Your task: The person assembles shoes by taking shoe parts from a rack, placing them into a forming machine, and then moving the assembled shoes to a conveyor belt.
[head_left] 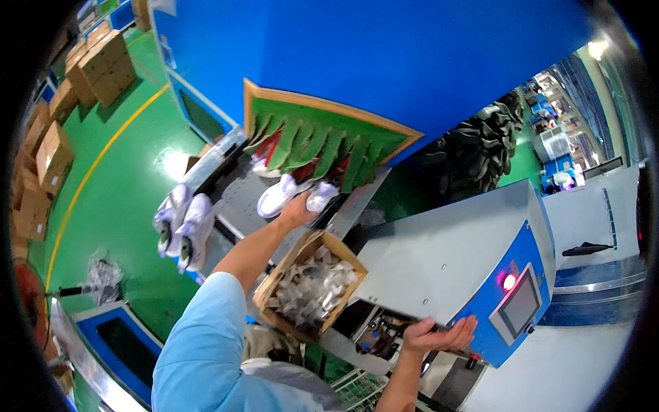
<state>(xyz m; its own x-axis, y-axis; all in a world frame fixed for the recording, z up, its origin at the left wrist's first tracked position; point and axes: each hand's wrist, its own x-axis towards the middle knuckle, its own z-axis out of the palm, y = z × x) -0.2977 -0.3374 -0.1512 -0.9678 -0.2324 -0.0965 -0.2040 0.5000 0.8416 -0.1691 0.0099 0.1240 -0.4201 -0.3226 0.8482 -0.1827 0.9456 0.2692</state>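
White low-top shoe [320, 196] lies on the grey conveyor belt [240, 206] just below the green strip curtain [309, 141], w/ a second white shoe [276, 196] just to its left, long axes running up-right. Left hand [296, 210] is on it, grip closed round its heel end. Right hand [439, 335] is well apart, palm up, fingers half curled, empty, under the grey-and-blue machine housing [439, 261].

We see a bright, evenly lit scene with saturated colours; a glare patch sits on the green floor [130, 199] left of the white shoes [274, 198]. Straight edges bend near the black fisheye rim, where detail softens
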